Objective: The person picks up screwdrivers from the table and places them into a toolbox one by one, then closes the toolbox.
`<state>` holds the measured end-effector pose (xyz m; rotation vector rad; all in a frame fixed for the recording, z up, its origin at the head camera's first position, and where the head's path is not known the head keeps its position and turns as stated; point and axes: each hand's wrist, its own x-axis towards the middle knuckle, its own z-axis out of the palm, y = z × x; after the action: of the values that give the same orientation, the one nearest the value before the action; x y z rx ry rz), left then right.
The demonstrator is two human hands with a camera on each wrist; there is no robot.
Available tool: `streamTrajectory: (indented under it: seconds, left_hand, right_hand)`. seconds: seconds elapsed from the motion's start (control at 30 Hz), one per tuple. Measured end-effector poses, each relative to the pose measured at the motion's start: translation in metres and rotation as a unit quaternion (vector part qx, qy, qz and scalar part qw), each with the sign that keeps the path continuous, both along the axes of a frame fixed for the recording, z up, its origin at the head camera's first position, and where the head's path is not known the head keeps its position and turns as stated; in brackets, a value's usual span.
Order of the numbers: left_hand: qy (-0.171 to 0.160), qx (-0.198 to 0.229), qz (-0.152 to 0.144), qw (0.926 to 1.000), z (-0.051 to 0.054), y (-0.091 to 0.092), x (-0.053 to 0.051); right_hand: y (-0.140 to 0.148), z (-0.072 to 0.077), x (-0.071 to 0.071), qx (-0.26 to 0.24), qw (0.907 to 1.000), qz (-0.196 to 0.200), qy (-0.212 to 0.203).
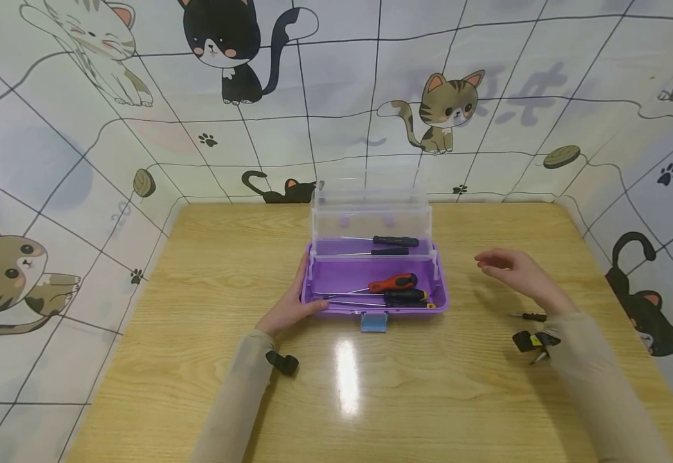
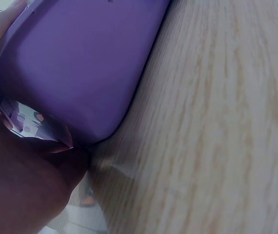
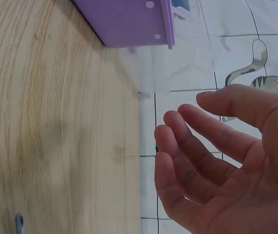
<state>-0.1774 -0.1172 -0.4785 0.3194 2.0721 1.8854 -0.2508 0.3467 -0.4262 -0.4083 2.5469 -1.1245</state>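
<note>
A purple toolbox (image 1: 440, 283) with a raised clear lid (image 1: 371, 199) stands on the table. My left hand (image 1: 291, 305) grips its left end, thumb on the front rim; in the left wrist view the hand (image 2: 27, 180) is against the purple wall (image 2: 90, 63). A red-and-black screwdriver (image 1: 393, 283) and black-handled screwdrivers (image 1: 403, 295) lie inside, with two more black-handled screwdrivers (image 1: 395, 241) in the rear part. To the right of the box, my right hand (image 1: 515, 270) hovers with nothing in it, its fingers (image 3: 197, 161) loosely bent.
A small dark-handled screwdriver (image 1: 531, 316) lies on the table (image 1: 463, 373) by the right wrist, partly hidden by the sleeve. A metal tip (image 3: 19, 223) shows in the right wrist view. Cat-patterned cloth walls (image 1: 336, 141) stand behind and at both sides.
</note>
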Motion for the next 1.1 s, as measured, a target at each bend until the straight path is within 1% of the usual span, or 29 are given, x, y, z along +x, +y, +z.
streamTrajectory:
  seconds: [0.1,0.2,0.43,0.6,0.87,0.9,0.93,1.03,1.1]
  left_hand:
    - [-0.001,-0.004,0.002,1.0,0.001,0.0,0.001]
    - [0.0,-0.001,-0.001,1.0,0.001,0.0,0.001]
    - [0.005,-0.002,-0.003,1.0,0.001,0.0,0.001]
    - [0.014,0.001,-0.003,0.9999,0.0,-0.001,0.001]
    - [0.007,0.005,-0.002,1.0,0.001,0.0,0.0]
    - [0.006,0.008,-0.002,0.9999,0.001,0.001,0.0]
    - [0.008,0.007,0.0,0.9999,-0.003,0.0,-0.001]
    - [0.009,0.011,0.001,0.9999,-0.006,0.0,-0.002]
    - [0.01,0.014,0.001,0.9999,-0.007,0.0,-0.002]
  right_hand:
    - [0.007,-0.001,0.003,0.0,0.9999,-0.008,-0.014]
    - [0.014,-0.002,0.007,-0.005,0.9997,-0.015,-0.018]
    - [0.031,-0.006,0.015,-0.012,0.9994,-0.033,0.0]
    - [0.04,-0.005,0.02,-0.016,0.999,-0.042,-0.002]
    - [0.052,-0.006,0.029,-0.011,0.9984,-0.054,0.007]
    - [0.054,-0.006,0.03,-0.01,0.9983,-0.057,0.006]
    - [0.056,-0.006,0.031,-0.004,0.9982,-0.059,0.005]
    - [0.064,-0.008,0.035,0.006,0.998,-0.063,0.003]
    - [0.069,-0.011,0.038,0.008,0.9981,-0.06,0.01]
